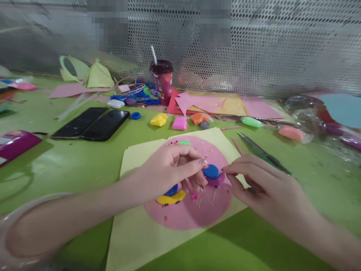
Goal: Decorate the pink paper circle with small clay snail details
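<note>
A pink paper circle (194,210) lies on a pale yellow sheet (132,241) on the green table. On the circle sit small clay shapes: a blue disc on a purple piece (212,174), a yellow and blue shape (171,195), a green bit (185,142). My left hand (172,169) hovers over the circle with its fingers curled and thumb and forefinger pinched right beside the blue disc. My right hand (262,188) rests at the circle's right edge, fingertips pressed together against the purple piece.
Two black phones (93,123) lie at the left. A lidded cup with a straw (161,81) stands at the back. Clay lumps, yellow (158,119), pink (179,123), orange (198,118), lie behind the sheet. Green-handled scissors (262,152) lie right. Coloured papers (214,103) line the back.
</note>
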`<move>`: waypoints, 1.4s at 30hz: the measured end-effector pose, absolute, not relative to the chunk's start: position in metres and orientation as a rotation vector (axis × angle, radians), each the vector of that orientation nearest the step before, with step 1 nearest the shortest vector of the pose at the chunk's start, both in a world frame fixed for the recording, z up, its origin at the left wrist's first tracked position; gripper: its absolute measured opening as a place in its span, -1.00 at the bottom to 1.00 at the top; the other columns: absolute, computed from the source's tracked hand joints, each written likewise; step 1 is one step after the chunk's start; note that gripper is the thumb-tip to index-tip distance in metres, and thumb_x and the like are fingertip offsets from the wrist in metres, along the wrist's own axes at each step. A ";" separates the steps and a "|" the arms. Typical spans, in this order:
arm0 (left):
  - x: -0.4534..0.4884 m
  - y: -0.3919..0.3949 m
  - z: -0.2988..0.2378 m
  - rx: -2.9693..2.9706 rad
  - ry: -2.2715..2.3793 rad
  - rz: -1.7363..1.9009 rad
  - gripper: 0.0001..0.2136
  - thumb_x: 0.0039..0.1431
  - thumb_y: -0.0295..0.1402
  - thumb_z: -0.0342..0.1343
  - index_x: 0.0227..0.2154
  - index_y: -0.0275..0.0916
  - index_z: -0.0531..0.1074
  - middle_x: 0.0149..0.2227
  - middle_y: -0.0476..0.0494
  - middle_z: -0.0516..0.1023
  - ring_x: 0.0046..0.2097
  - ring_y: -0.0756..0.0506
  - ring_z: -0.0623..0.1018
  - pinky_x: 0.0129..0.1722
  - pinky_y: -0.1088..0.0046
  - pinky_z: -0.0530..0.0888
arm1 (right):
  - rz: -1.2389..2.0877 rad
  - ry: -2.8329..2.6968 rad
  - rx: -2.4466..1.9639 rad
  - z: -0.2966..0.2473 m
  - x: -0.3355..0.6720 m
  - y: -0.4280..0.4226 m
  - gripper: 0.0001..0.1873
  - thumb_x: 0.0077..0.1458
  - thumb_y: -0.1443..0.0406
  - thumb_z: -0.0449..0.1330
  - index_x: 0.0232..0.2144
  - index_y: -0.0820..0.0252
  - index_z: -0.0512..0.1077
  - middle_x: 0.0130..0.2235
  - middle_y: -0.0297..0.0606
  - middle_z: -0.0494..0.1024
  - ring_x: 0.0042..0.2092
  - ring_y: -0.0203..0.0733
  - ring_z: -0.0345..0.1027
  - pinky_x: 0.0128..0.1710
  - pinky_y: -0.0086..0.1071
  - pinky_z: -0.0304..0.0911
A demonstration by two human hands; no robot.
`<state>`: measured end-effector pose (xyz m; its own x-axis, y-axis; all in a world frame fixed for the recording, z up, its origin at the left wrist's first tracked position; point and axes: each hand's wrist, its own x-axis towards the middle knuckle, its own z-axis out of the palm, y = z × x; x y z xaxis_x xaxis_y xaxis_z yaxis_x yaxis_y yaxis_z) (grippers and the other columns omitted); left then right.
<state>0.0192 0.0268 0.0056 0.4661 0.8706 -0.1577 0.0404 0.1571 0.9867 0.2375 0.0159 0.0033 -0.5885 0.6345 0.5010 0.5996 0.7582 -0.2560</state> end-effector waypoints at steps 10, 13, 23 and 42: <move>0.019 0.026 0.007 1.295 0.920 0.753 -0.88 0.21 -0.37 0.07 -0.44 -0.22 0.41 -0.50 0.05 0.58 -0.51 0.08 0.54 -0.50 0.65 0.48 | 0.146 -2.375 -0.936 0.004 0.238 0.017 -0.85 0.17 0.46 0.09 -0.26 0.14 0.38 -0.33 -0.35 0.41 -0.43 -0.44 0.25 -0.53 -0.50 0.15; 0.019 0.027 0.007 1.302 0.929 0.751 -0.88 0.20 -0.38 0.07 -0.44 -0.22 0.41 -0.51 0.06 0.58 -0.51 0.09 0.54 -0.50 0.66 0.48 | 0.126 -2.383 -0.934 0.005 0.238 0.016 -0.88 0.17 0.45 0.10 -0.27 0.17 0.38 -0.37 -0.37 0.39 -0.42 -0.46 0.24 -0.50 -0.53 0.15; 0.013 0.027 0.010 1.351 0.940 0.839 -0.89 0.20 -0.35 0.08 -0.41 -0.21 0.44 -0.49 0.07 0.58 -0.51 0.08 0.52 -0.51 0.66 0.47 | 0.015 -2.429 -1.000 0.002 0.243 0.022 -0.90 0.16 0.45 0.10 -0.30 0.19 0.37 -0.37 -0.38 0.38 -0.42 -0.46 0.22 -0.48 -0.55 0.12; 0.007 0.056 0.006 1.354 1.289 1.067 -0.86 0.16 -0.31 0.08 -0.41 -0.27 0.40 -0.46 -0.02 0.53 -0.49 0.04 0.50 -0.50 0.58 0.40 | 0.082 -2.606 -1.113 0.000 0.251 0.027 -0.79 0.21 0.31 0.01 -0.33 0.14 0.44 -0.34 -0.32 0.51 -0.40 -0.31 0.39 -0.47 -0.43 0.25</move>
<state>0.0069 0.0564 0.0064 0.0637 0.9978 -0.0172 0.1691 0.0062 0.9856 0.2506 0.0273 0.0003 -0.6523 0.7136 0.2555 0.6961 0.6973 -0.1706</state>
